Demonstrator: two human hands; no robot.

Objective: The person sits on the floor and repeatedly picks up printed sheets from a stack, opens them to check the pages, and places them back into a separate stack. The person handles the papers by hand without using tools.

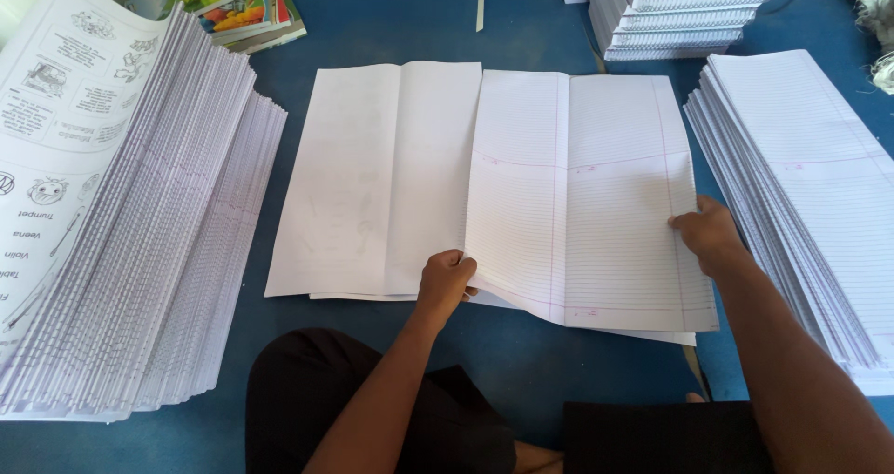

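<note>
A large ruled sheet (577,204) with pink margin lines lies on a thin pile in front of me on the blue surface (521,353). My left hand (445,283) pinches its lower left edge, which is lifted a little. My right hand (710,237) grips its right edge. Partly under the ruled sheet, to the left, lies a plain white folded sheet (372,176).
A tall fanned stack of printed sheets (121,223) fills the left side. A stack of ruled sheets (810,195) sits at the right. Further paper stacks (680,13) stand at the back, coloured booklets (242,8) at the back left. My dark-clothed legs (391,409) are at the bottom.
</note>
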